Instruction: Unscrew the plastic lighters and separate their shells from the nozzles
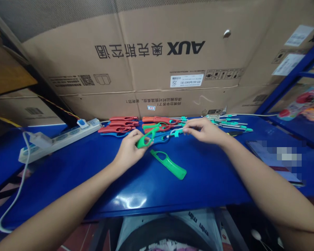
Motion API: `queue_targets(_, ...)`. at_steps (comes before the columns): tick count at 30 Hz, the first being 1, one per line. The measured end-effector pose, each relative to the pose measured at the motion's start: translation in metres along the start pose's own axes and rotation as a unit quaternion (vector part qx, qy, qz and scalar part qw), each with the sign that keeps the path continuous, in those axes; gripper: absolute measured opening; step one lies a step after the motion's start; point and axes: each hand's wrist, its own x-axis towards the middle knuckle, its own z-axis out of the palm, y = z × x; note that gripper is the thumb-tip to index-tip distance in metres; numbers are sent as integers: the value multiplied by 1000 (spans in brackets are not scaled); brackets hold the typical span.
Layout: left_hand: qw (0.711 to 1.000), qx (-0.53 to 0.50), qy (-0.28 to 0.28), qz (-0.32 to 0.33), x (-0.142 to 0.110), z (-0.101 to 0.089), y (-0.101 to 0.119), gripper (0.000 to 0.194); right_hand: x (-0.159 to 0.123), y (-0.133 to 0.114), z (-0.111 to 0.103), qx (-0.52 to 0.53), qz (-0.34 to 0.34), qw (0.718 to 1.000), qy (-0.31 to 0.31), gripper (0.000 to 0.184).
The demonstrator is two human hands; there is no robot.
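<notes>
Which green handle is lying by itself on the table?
The green plastic handle lying alone on the blue table, just below the hands. Another green handle is gripped in the left hand.

green plastic casing [140, 143], red plastic casings [117, 129], blue metal bench [199, 184]

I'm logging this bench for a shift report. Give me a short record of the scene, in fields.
Left: left hand grips a green plastic casing
Right: right hand pinches a small teal-and-metal part
Nearby: loose green casing on the bench, red plastic casings beyond the hands, teal-tipped metal parts to the right
Surface: blue table
Rest: white power strip, AUX carton behind the table
</notes>
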Motion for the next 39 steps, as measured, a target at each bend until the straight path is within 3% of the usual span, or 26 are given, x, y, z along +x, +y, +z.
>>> queue_targets(2, 994, -67, 5, -90, 3, -3, 4, 30, 0, 2, -4, 39, 42, 998, 29, 34)
queue_targets(5, 959, -211, -38, -188, -1, 3, 17, 39, 0, -7, 7, 165, 60, 984, -29, 38)
queue_targets(9, 928, -300, -77, -207, -12, 17, 33, 39, 0, -31, 37, 269, 51, 947, -165, 35)
queue_targets(13, 937, -281, -103, -182, -17, 22, 32, 37, 0, -41, 46, 248, 24, 942, -225, 32)
queue_targets(16, 972, -179, -105, -114, -18, 19, 25, 41, 1, -26, 28, 194, 21, 963, -187, 33)
queue_targets(18, 988, -87, -126, -28, -19, 15, 22, 49, 1, -3, 6, 101, 45, 988, -104, 35)
queue_targets(20, 982, -11, -182, 46, -20, 12, 20, 61, -2, 29, -17, -53, 66, 996, -10, 34)
queue_targets(22, 966, 42, -245, 72, -21, 11, 20, 66, -9, 64, -38, -247, 103, 963, 23, 31)
queue_targets(27, 945, 72, -311, 69, -21, 14, 18, 33, -34, 125, -62, -334, 177, 925, 36, 31)
queue_targets(34, 931, 106, -340, 77, -19, 4, 20, 34, -44, 137, -57, -384, 236, 891, 49, 34)
queue_targets(39, 927, 106, -351, 80, -21, -1, 19, 41, -34, 117, -59, -358, 210, 910, 25, 37)
